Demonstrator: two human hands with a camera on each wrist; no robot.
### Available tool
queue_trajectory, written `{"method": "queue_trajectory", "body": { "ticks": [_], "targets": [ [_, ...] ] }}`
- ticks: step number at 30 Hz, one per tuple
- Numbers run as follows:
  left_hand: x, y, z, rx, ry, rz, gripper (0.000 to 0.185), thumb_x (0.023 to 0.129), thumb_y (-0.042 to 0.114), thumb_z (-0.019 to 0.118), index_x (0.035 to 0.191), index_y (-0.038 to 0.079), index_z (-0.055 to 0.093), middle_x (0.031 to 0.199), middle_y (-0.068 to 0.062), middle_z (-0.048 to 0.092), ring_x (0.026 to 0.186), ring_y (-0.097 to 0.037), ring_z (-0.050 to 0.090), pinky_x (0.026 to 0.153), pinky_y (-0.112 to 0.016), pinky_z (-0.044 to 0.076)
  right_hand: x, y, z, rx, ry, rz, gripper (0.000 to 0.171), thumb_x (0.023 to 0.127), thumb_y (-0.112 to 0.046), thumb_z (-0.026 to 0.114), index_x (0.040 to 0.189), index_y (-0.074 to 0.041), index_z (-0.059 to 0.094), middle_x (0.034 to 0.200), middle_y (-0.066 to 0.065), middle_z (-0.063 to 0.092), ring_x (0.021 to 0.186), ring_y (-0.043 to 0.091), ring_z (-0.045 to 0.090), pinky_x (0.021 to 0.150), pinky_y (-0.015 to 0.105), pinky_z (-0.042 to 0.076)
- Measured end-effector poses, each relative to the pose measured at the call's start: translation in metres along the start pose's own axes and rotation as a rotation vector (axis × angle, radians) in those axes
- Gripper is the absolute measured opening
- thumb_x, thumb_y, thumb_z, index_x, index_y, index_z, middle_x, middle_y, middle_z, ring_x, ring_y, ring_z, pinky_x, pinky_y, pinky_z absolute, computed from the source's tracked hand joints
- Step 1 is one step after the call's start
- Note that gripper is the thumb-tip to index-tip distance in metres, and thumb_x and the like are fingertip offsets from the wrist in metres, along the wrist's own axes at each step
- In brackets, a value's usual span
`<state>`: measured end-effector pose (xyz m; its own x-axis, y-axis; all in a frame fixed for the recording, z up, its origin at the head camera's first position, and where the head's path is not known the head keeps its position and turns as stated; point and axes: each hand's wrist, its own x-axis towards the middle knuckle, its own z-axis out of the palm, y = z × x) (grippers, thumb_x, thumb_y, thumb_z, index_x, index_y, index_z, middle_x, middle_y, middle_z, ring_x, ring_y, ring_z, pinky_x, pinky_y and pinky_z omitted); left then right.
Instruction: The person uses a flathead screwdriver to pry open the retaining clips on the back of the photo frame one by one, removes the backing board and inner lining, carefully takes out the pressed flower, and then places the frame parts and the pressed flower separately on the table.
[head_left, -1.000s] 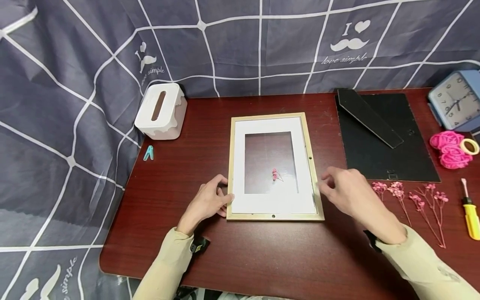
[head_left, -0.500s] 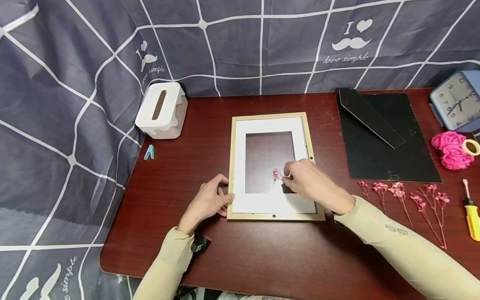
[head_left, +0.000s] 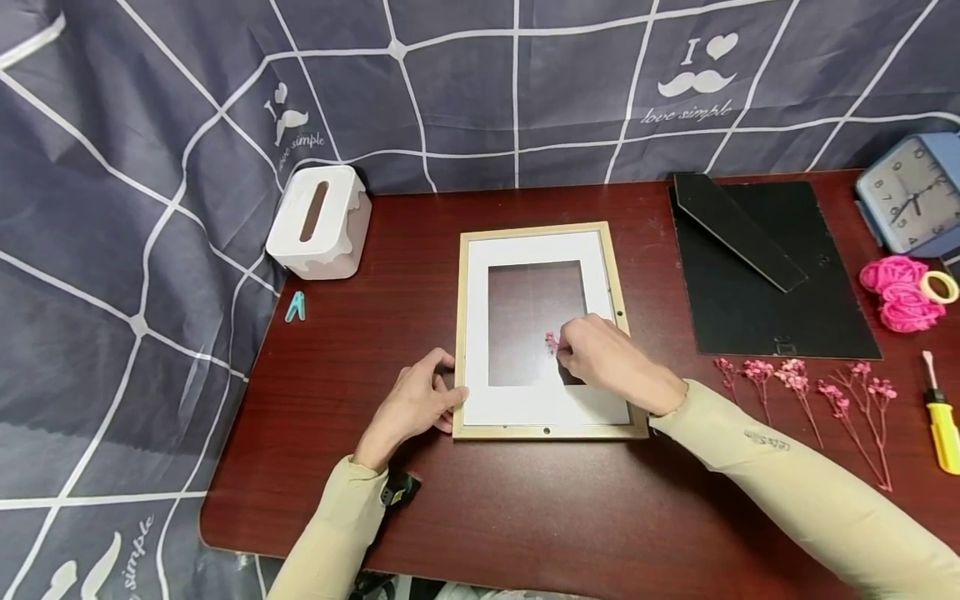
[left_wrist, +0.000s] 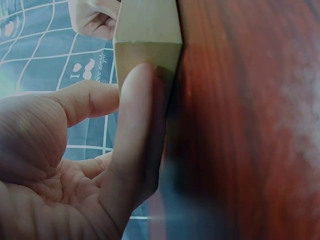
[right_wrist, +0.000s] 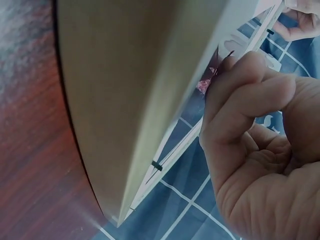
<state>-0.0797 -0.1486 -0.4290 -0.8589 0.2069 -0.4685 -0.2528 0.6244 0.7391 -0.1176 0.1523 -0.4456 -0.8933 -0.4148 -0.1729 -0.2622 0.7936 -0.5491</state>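
A light wooden picture frame [head_left: 462, 333] with a white mat [head_left: 525, 407] lies on the table. My left hand [head_left: 415, 400] holds its lower left side, thumb at the upper edge and a finger along the outer wall, as the left wrist view shows on the wood [left_wrist: 147, 25]. Over the mat's window, my right hand [head_left: 606, 358] has its fingers curled and pinches a small pink flower sprig [head_left: 551, 341]. In the right wrist view the pink blossoms [right_wrist: 202, 86] show beside the fingertips; most of the stem is hidden behind them.
Right of the frame lie several pink flower sprigs [head_left: 795, 377], a black backing board [head_left: 750, 317], pink raffia bundles [head_left: 909, 312], a tape roll [head_left: 939, 287], a yellow screwdriver [head_left: 942, 433] and a blue clock [head_left: 911, 200]. A white tissue box [head_left: 330, 242] and teal clip [head_left: 296, 306] are left.
My right hand came in from the right, past the frame's side, to the sprig in the window. One more sprig shows in the row on the right. My left hand stays put.
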Motion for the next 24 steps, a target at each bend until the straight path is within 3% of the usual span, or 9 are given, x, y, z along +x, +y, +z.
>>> {"method": "queue_trajectory", "body": {
  "ticks": [4,12,19,24],
  "targets": [
    [0.0,0.0,0.0,0.016,0.004,-0.003,0.041,0.098,0.011,0.077,0.135,0.007,0.06,0.078,-0.011,0.065,0.052,-0.018,0.074,0.053,-0.035,0.067,-0.009,-0.023,-0.017,-0.004,-0.013,0.029,0.039,0.096,-0.001,0.067,0.061,-0.016,0.058,0.063,-0.005,0.049,0.06,0.009,0.043,0.051,0.023,0.033],
    [-0.001,0.0,0.0,0.007,0.003,-0.003,0.041,0.098,0.01,0.077,0.135,0.007,0.061,0.078,-0.01,0.065,0.053,-0.018,0.074,0.053,-0.035,0.068,-0.018,-0.026,-0.021,0.03,0.033,0.045,0.017,0.099,-0.002,0.068,0.085,0.0,0.077,0.072,0.002,0.066,0.06,0.01,0.048,0.051,0.02,0.037],
    [0.0,0.0,0.002,-0.027,0.0,-0.001,0.038,0.099,0.006,0.075,0.134,0.004,0.06,0.079,-0.011,0.066,0.057,-0.017,0.074,0.054,-0.035,0.069,-0.043,-0.028,-0.036,0.064,0.109,0.128,0.017,0.101,-0.009,0.068,0.104,0.001,0.081,0.082,0.007,0.076,0.063,0.013,0.048,0.054,0.025,0.038],
    [-0.001,-0.001,0.001,-0.031,0.002,0.007,0.038,0.099,0.006,0.075,0.134,0.004,0.061,0.079,-0.011,0.065,0.058,-0.017,0.075,0.055,-0.035,0.069,-0.067,-0.024,-0.046,0.027,0.203,0.125,0.014,0.099,-0.009,0.07,0.1,-0.001,0.081,0.076,0.004,0.075,0.064,0.014,0.052,0.058,0.026,0.041]
  ]
}}
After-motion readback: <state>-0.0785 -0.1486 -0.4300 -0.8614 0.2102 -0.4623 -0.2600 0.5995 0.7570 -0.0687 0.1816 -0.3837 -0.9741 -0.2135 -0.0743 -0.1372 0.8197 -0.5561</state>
